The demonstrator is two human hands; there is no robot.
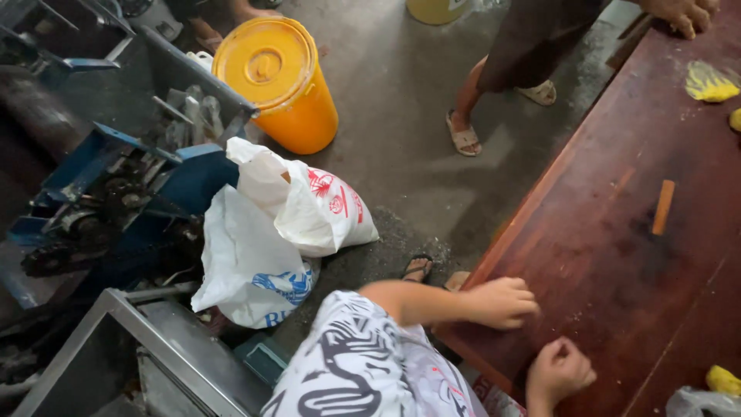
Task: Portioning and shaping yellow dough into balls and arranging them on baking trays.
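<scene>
At the near edge of the dark red wooden worktop (617,255) both my hands rest with nothing in them. My left hand (502,303) lies knuckles up just inside the corner, its fingers curled under and pressed together against the wood, the forearm reaching in from the left out of my black-and-white patterned sleeve (363,363). My right hand (557,372) sits nearer to me and a little to the right, also balled into a loose fist; neither grip pinches or wraps any object that I can see.

The board around my hands carries only crumbs and smears. A small orange stick (663,207) lies well apart toward the middle, untouched. Yellow dough-like lumps sit farther off: one flattened piece (708,82) at the far right, and another lump (723,380) at the near right beside a crumpled clear plastic bag (695,401). Judging by this, the dough is still waiting; nothing has been gathered to my end of the board.

Another person's hand (683,11) rests on the far end, their sandalled feet (463,137) on the concrete floor. To the left stand an orange lidded bucket (278,81), white sacks (285,224) and a blue machine (108,193).
</scene>
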